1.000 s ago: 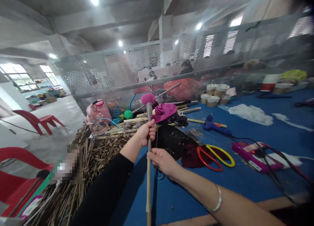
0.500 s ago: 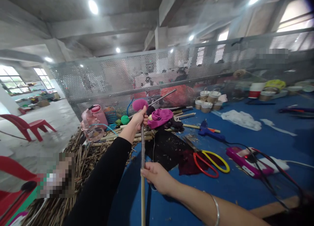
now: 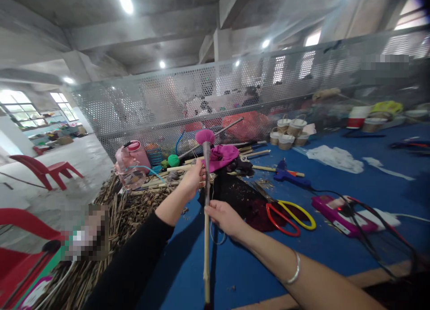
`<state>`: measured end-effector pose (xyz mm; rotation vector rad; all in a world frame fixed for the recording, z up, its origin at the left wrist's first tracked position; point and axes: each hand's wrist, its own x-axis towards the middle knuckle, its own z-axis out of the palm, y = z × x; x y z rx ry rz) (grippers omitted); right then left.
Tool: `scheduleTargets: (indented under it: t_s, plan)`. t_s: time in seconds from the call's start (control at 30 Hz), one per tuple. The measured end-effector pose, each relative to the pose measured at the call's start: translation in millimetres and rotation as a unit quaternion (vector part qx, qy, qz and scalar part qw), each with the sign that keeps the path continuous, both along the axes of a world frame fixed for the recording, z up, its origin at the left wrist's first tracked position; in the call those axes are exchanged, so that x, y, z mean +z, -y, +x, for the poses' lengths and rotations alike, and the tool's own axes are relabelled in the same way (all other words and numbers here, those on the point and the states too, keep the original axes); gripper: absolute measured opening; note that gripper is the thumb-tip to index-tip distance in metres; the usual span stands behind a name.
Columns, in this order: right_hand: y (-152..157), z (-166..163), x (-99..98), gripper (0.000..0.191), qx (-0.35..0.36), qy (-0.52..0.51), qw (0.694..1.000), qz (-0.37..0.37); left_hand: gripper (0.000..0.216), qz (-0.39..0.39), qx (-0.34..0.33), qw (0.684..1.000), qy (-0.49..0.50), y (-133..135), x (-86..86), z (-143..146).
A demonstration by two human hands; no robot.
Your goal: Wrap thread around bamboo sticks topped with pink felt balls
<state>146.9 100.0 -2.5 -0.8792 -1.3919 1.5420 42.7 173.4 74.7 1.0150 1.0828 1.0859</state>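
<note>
Upright in front of me stands a wooden stick (image 3: 207, 251) topped by a round magenta fabric head (image 3: 204, 136). Thin greyish-purple fabric (image 3: 207, 178) is gathered tightly below the head and covers the stick's upper part. My left hand (image 3: 194, 180) has its fingers curled at the covered part, just left of it. Lower down, my right hand (image 3: 224, 217) pinches the stick at the lower end of the fabric, thumb and index finger closed. A thin pale thread loop (image 3: 217, 238) hangs under my right hand. Scissors (image 3: 285, 216) with red and yellow handles lie to the right on dark cloth (image 3: 231, 195).
A blue glue gun (image 3: 290, 178), a magenta power strip (image 3: 332, 213) and cables lie right on the blue table (image 3: 258, 274). Dry stalks (image 3: 124, 216) are heaped left. Behind are magenta cloth (image 3: 223, 157), a pink jug (image 3: 137, 155), paper cups (image 3: 287, 133) and a perforated metal screen (image 3: 154, 104).
My left hand has come down from just under the magenta head to lower on the covered stick, exposing the gathered fabric. My right hand is higher in view; the view shifted slightly.
</note>
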Motion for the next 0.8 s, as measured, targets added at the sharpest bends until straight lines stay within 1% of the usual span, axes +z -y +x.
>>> scheduleTargets:
  t_s: [0.1, 0.13, 0.17, 0.23, 0.3, 0.4, 0.53, 0.63, 0.73, 0.8]
  plan:
    - [-7, 5, 3.8, 0.038, -0.022, -0.007, 1.0, 0.002, 0.037, 0.0, 0.073, 0.997, 0.037, 43, -22.1, -6]
    - [-8, 6, 4.7, 0.037, -0.024, -0.016, 1.0, 0.002, 0.037, -0.017, 0.072, 0.997, 0.036, 58, -28.8, -7]
    - [-9, 6, 5.3, 0.037, -0.024, -0.023, 0.999, 0.003, 0.038, -0.042, 0.054, 0.997, 0.025, 71, -34.7, -6]
    - [-10, 5, 5.8, 0.038, -0.027, -0.026, 0.999, 0.007, 0.04, -0.067, -0.011, 0.998, -0.002, 92, -44.0, -4]
    - [-10, 5, 6.2, 0.037, -0.026, -0.021, 0.999, 0.014, 0.038, -0.051, -0.002, 0.999, -0.017, 105, -50.1, -2]
    - [-7, 5, 8.6, 0.034, 0.0, 0.004, 1.0, 0.019, 0.034, -0.004, 0.029, 0.999, -0.041, 110, -56.7, -4]
    - [-3, 7, 14.0, 0.026, 0.02, 0.047, 0.999, 0.003, 0.029, 0.029, 0.031, 0.997, -0.063, 111, -64.1, -13]
    - [-4, 10, 13.9, 0.02, -0.001, 0.037, 0.999, -0.01, 0.029, 0.028, 0.039, 0.997, -0.054, 113, -66.2, -16]
    - [-7, 15, 9.9, 0.019, -0.041, 0.026, 0.999, -0.006, 0.03, 0.028, 0.06, 0.997, -0.046, 117, -65.7, -18]
    - [-8, 18, 7.3, 0.02, -0.046, 0.026, 0.999, 0.0, 0.025, 0.02, 0.058, 0.997, -0.042, 119, -64.4, -19]
